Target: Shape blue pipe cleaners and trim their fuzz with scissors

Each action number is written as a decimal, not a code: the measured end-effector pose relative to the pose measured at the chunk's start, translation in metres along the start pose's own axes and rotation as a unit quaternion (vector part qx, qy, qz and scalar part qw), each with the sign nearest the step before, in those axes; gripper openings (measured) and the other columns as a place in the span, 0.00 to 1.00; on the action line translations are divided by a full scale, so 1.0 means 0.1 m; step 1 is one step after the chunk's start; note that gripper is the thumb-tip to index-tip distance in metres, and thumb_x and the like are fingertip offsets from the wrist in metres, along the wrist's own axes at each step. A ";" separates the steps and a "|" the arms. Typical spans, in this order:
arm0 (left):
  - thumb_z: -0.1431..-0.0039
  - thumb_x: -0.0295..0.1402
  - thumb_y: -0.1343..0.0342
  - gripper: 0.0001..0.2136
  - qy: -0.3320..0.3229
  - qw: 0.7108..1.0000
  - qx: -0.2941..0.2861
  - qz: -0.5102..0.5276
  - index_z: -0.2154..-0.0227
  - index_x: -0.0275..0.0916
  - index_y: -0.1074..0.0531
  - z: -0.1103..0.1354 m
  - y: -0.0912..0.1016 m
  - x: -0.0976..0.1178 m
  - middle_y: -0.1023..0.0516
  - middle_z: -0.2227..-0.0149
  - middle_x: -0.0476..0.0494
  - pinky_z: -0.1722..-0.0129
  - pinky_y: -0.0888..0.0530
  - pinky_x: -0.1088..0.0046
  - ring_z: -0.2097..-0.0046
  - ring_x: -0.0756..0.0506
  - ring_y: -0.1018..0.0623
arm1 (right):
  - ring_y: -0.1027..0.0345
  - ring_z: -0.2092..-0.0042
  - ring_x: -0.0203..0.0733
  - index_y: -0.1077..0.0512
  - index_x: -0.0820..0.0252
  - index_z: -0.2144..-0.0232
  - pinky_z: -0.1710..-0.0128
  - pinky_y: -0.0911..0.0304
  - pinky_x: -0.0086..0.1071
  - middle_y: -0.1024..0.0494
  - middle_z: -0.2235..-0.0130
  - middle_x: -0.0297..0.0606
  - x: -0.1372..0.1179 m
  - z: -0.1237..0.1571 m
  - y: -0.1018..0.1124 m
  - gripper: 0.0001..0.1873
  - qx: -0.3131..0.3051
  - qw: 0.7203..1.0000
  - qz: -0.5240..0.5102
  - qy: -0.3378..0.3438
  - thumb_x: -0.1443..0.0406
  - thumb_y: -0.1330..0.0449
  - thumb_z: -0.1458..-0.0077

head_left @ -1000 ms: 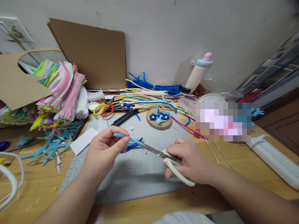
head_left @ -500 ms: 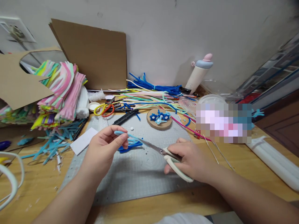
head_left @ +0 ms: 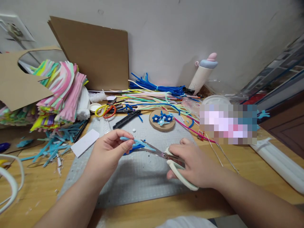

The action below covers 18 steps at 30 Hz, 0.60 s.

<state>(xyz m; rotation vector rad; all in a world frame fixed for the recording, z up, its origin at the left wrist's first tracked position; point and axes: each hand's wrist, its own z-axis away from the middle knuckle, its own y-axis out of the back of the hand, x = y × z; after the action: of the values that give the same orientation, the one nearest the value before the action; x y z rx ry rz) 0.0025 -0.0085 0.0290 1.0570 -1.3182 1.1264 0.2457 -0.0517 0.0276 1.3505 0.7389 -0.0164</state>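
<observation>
My left hand (head_left: 109, 152) pinches a light blue pipe cleaner (head_left: 142, 144) between thumb and fingers above the grey cutting mat (head_left: 142, 177). My right hand (head_left: 192, 164) grips white-handled scissors (head_left: 171, 160), whose blades point left and meet the pipe cleaner just right of my left fingertips. Dark blue pipe cleaner pieces (head_left: 135, 147) lie on the mat under the blades.
A round wooden disc (head_left: 162, 120) with blue flowers sits behind the mat. Loose coloured pipe cleaners (head_left: 152, 96), red-and-yellow scissors (head_left: 106, 110), a stacked pipe cleaner pile (head_left: 61, 91), cardboard (head_left: 95, 53), a bottle (head_left: 203, 74) and blue scraps (head_left: 52, 145) crowd the table.
The scissors have shifted slightly and their blades now sit lower against the pipe cleaner. My left hand has dropped a little and keeps its pinch.
</observation>
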 end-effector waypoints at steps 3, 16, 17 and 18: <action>0.52 0.32 0.38 0.03 -0.007 1.000 -0.001 -0.001 0.72 0.43 0.26 0.00 0.01 -0.01 0.26 0.75 0.53 0.75 0.33 0.81 0.74 0.54 0.31 | 0.45 0.70 0.38 0.40 0.59 0.77 0.69 0.56 0.31 0.33 0.75 0.31 0.00 0.00 0.00 0.22 -0.003 1.000 -0.009 0.003 0.47 0.42 0.51; 0.53 0.32 0.37 0.04 -0.031 0.999 0.007 -0.018 0.73 0.42 0.26 -0.01 0.02 0.00 0.25 0.74 0.52 0.76 0.32 0.83 0.74 0.54 0.29 | 0.46 0.71 0.36 0.40 0.60 0.78 0.69 0.57 0.30 0.34 0.76 0.29 0.03 0.01 -0.01 0.21 0.007 1.000 -0.011 0.017 0.49 0.41 0.50; 0.53 0.32 0.37 0.04 -0.033 0.999 0.008 -0.018 0.72 0.42 0.26 -0.01 0.02 0.00 0.25 0.74 0.52 0.76 0.33 0.83 0.74 0.55 0.29 | 0.46 0.72 0.35 0.40 0.60 0.78 0.69 0.57 0.30 0.35 0.77 0.29 0.02 0.01 -0.02 0.21 0.007 1.000 -0.011 0.018 0.49 0.41 0.50; 0.53 0.32 0.37 0.04 -0.036 0.999 0.010 -0.020 0.72 0.42 0.26 -0.01 0.02 0.00 0.25 0.74 0.52 0.76 0.33 0.83 0.75 0.55 0.30 | 0.45 0.72 0.35 0.40 0.60 0.78 0.69 0.57 0.30 0.34 0.77 0.29 0.02 0.01 -0.02 0.21 0.007 1.000 -0.010 0.019 0.49 0.41 0.50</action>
<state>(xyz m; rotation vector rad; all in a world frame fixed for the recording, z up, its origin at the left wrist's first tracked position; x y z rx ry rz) 0.0007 -0.0071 0.0287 1.1416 -1.3396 1.0826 0.2472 -0.0518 0.0251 1.3606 0.7861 -0.0119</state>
